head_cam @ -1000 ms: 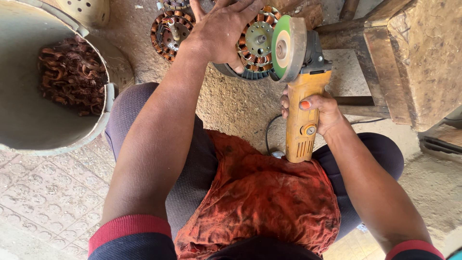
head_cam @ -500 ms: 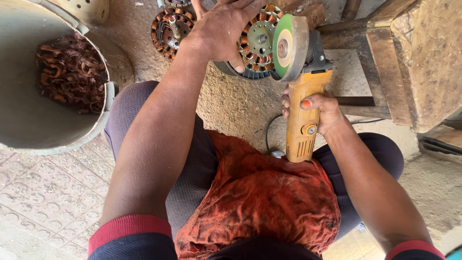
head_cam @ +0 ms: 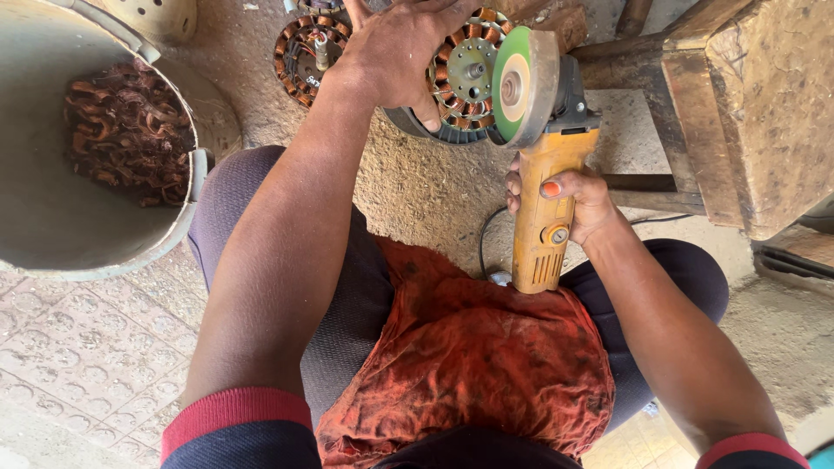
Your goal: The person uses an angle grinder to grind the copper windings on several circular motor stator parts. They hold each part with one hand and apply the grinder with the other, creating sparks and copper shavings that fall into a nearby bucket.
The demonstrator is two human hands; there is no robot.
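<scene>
Round copper-wound motor stator (head_cam: 465, 82) sits pinned under my left hand (head_cam: 404, 52). My right hand (head_cam: 578, 200) grips the yellow angle grinder (head_cam: 543, 217), green disc (head_cam: 514, 85) beside the stator.

Copper-wound metal stator (head_cam: 460, 82), matt yellow plastic grinder body (head_cam: 543, 217), rough concrete floor (head_cam: 426, 182), crumpled orange cloth (head_cam: 469, 365).

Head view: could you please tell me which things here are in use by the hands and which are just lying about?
In use:
- left hand on motor stator
- right hand holding yellow angle grinder

Lying about:
- second stator
- bucket of copper scrap
- wooden block
</scene>
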